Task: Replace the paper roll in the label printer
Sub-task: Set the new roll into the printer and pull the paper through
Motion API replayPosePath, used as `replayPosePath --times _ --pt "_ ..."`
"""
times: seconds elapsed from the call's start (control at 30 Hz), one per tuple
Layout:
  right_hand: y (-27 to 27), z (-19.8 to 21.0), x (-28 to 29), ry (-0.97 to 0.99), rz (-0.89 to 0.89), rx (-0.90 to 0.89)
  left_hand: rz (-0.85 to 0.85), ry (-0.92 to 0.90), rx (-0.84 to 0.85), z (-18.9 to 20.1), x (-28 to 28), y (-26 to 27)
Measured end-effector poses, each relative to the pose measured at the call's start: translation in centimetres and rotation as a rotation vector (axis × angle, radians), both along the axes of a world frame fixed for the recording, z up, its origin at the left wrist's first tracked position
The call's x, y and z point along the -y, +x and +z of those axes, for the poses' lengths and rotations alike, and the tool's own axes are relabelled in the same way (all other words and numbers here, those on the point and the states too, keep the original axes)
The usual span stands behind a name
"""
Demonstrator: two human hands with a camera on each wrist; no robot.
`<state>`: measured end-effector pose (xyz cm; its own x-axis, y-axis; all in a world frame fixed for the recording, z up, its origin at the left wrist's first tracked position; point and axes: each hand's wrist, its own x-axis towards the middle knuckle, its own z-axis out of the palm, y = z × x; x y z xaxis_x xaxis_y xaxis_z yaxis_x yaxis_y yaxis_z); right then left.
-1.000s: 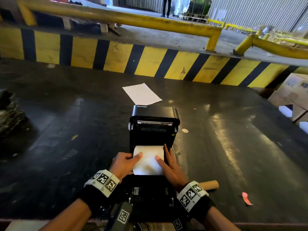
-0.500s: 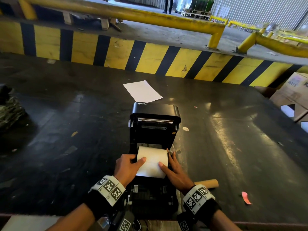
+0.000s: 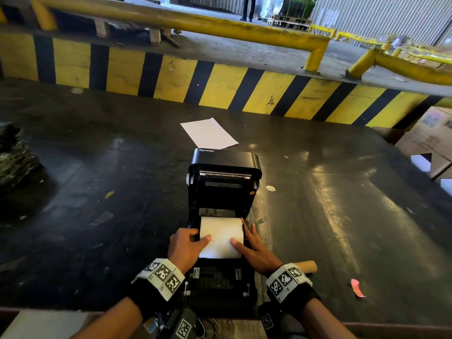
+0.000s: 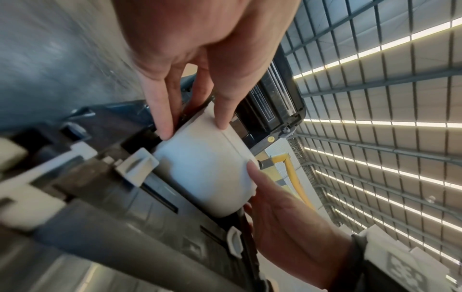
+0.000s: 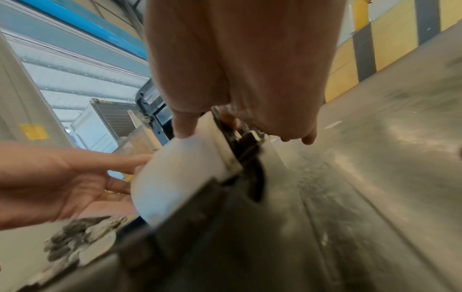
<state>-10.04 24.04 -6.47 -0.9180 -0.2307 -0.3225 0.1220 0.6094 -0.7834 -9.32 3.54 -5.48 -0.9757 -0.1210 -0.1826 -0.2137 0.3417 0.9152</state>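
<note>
Your left hand (image 3: 184,248) and right hand (image 3: 254,248) flank the paper roll (image 3: 221,237), thumbs on top, fingers at its ends, seating it in the label printer (image 3: 223,285) bay. Beyond, the lid (image 3: 225,182) stands open. Risk: uneven pressure could cock the roll between the guides.

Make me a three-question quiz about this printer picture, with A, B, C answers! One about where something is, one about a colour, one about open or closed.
1. Where is the brown cardboard tube?
A. right of the printer
B. on the lid
C. on the white sheet

2. What colour is the paper roll?
A. pink
B. white
C. yellow

3. The printer lid is:
A. shut
B. missing
C. open

Answers:
1 A: the cardboard tube lies beside the printer.
2 B: the paper roll between left hand and right hand is white.
3 C: the lid stands raised.
</note>
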Motion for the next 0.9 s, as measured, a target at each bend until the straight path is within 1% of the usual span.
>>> replayPosePath --times 0.17,0.23,0.3,0.33,0.43,0.47,0.53,0.6,0.77,0.9 --pt "0.3 0.0 0.1 -0.019 -0.031 0.011 -0.038 -0.074 -0.046 0.1 0.2 0.2" --pt "0.1 0.1 0.2 -0.041 -0.069 0.022 -0.055 -0.102 -0.035 0.2 0.5 0.1" --pt "0.0 0.3 0.3 -0.086 -0.136 -0.014 -0.072 -0.120 -0.029 0.2 0.9 0.0" --pt "-0.2 -0.4 0.2 -0.113 -0.169 -0.035 -0.087 -0.126 -0.027 0.3 0.9 0.0" --pt "-1.1 -5.0 -1.1 -0.131 -0.197 -0.094 -0.124 -0.146 -0.032 0.5 1.1 0.1" --pt "-0.7 -4.7 -0.8 -0.115 -0.204 -0.114 -0.128 -0.154 -0.029 0.7 1.0 0.2" --pt "0.7 -2.0 0.4 -0.089 -0.256 -0.156 -0.127 -0.165 -0.012 0.7 1.0 0.3" --pt "1.5 -0.8 0.7 -0.051 -0.313 -0.191 -0.128 -0.180 0.001 0.7 0.9 0.4" --pt "2.7 -0.8 1.2 0.031 -0.475 -0.240 -0.102 -0.263 0.001 0.9 0.7 0.9" --pt "3.4 -0.6 1.8 0.055 -0.551 -0.243 -0.094 -0.297 0.023 1.0 0.5 1.4"
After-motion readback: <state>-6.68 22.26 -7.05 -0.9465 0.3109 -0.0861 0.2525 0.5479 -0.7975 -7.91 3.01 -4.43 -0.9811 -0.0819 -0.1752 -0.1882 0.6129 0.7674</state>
